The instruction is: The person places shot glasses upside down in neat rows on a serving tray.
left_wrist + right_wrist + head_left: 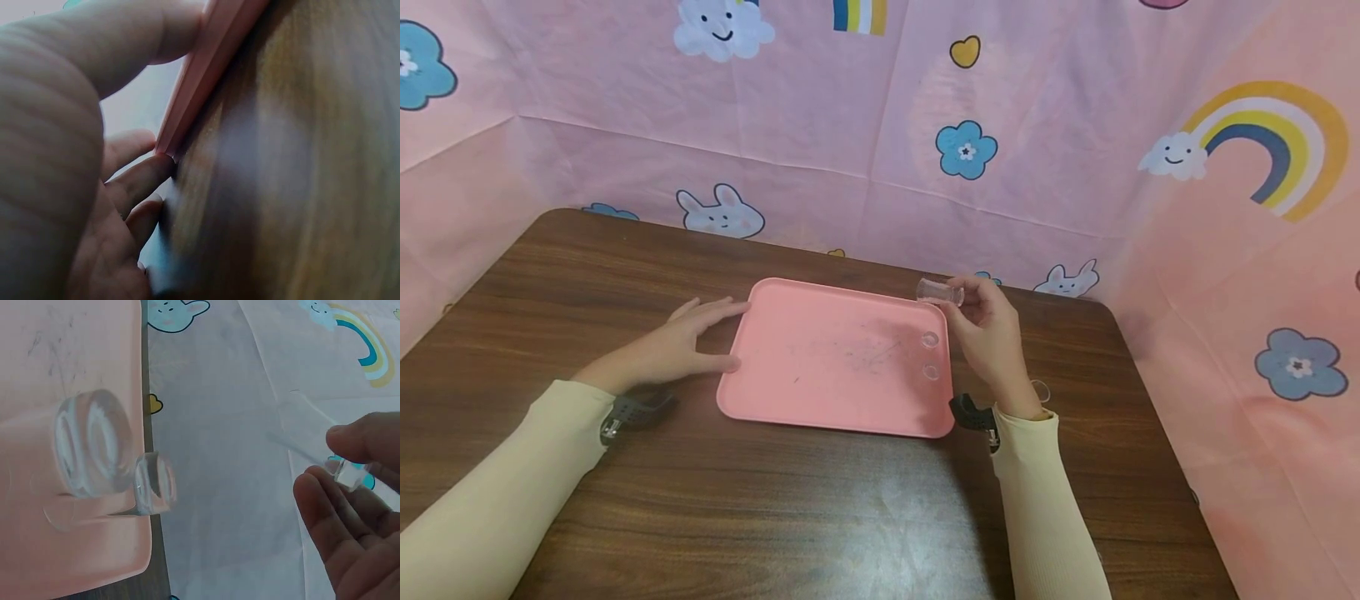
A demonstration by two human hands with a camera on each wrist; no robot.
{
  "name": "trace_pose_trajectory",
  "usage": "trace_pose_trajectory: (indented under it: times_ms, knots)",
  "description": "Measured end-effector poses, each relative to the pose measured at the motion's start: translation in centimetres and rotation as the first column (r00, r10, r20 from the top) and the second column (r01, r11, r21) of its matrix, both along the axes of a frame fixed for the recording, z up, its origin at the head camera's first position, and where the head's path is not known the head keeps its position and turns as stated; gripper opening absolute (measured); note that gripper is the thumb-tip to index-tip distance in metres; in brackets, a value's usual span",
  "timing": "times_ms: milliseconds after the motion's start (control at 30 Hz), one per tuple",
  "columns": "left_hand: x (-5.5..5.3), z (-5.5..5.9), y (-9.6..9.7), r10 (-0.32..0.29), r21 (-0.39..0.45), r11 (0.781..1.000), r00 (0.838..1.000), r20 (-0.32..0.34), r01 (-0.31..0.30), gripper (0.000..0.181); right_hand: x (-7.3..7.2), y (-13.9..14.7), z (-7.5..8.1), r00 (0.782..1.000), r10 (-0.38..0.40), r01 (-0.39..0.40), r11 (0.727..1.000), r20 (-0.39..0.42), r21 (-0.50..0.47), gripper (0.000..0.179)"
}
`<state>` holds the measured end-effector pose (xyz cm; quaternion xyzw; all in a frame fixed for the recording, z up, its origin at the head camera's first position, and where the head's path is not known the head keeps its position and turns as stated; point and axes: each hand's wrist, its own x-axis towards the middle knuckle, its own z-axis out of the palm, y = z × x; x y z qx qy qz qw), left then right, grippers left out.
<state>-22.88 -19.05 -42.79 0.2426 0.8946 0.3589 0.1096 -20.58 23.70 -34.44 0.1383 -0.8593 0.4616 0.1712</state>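
My right hand (992, 337) pinches a small clear glass (940, 292) by its thick base end, between thumb and fingertips. The glass lies tipped sideways above the far right corner of a pink tray (835, 400), its other end pointing left. On the tray's right side stand two more clear glasses, a farther glass (930, 339) and a nearer glass (931, 372); the right wrist view shows their thick clear ends (94, 444). My left hand (666, 346) touches the tray's left edge, thumb and fingers spread along the rim (194, 81).
A clear round rim (1040, 390) shows on the brown wooden table (737, 508) beside the right wrist, partly hidden by it. Pink patterned cloth (820, 125) hangs behind the table and along its right side. Dark scuffs (865, 354) mark the tray.
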Motion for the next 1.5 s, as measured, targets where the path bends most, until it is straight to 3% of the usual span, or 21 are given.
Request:
trace_pose_trajectory:
  times_ms: [200,467,767,1100,1500]
  knots:
    - [-0.2,-0.2,-0.4,0.004,-0.004,1.000,1.000,-0.004,-0.004,0.089,-0.6,-0.2,-0.5,0.998,-0.035,0.036,0.999,-0.053,0.025,0.038]
    - [-0.5,-0.7,-0.5,-0.004,-0.002,1.000,1.000,0.011,0.004,0.090,-1.4,0.1,-1.1,0.995,-0.100,0.103,0.986,-0.029,0.132,0.027]
    - [-0.3,-0.7,-0.5,0.008,0.003,1.000,1.000,0.015,-0.008,0.091,-3.0,0.7,-1.6,0.989,-0.089,0.049,0.952,0.121,0.301,0.023]
    - [-0.2,-0.6,-0.4,0.013,-0.002,1.000,1.000,0.018,-0.013,0.090,-4.1,0.5,-2.1,0.960,-0.080,-0.015,0.942,0.268,0.334,0.022]
    - [-0.4,-0.8,-0.5,0.014,-0.012,1.000,1.000,0.019,-0.013,0.091,-4.6,0.2,-2.9,0.947,-0.073,-0.054,0.925,0.314,0.376,0.021]
